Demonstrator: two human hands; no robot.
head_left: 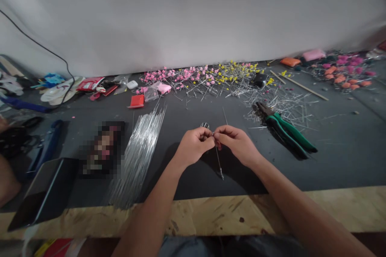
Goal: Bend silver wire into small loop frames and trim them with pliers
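Note:
My left hand and my right hand meet over the dark table mat, both pinched on a thin metal wire. The wire hangs down from the fingertips towards me, and small wire loops stick up above my left fingers. A bundle of straight silver wires lies just left of my left hand. Green-handled pliers lie to the right of my right hand.
Pink and yellow bead-tipped wires and loose cut wires litter the back of the mat. Orange and pink flowers sit far right. A dark tablet and a blue tool lie left. The wooden table edge runs along the front.

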